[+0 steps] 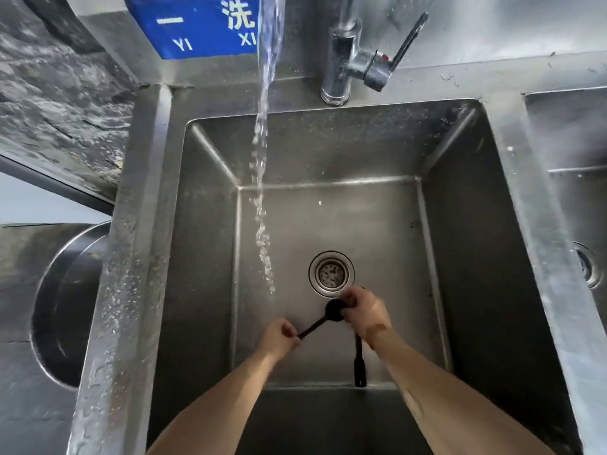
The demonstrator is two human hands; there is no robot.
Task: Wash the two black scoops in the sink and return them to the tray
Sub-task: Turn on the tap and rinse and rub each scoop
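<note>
Washing looks midway: both scoops are down in the sink (460, 224), none back on a tray, which is out of view. Left hand (279, 338) pinches one scoop (331, 311) by its handle while right hand (364, 311) rubs its bowl beside the drain (331, 274). Second scoop (358, 362) appears held under the right hand, near the front wall.

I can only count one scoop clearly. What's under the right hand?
The right hand rubs the held scoop's bowl. Beneath its wrist a second scoop's handle pokes out; that scoop's bowl is covered.
</note>
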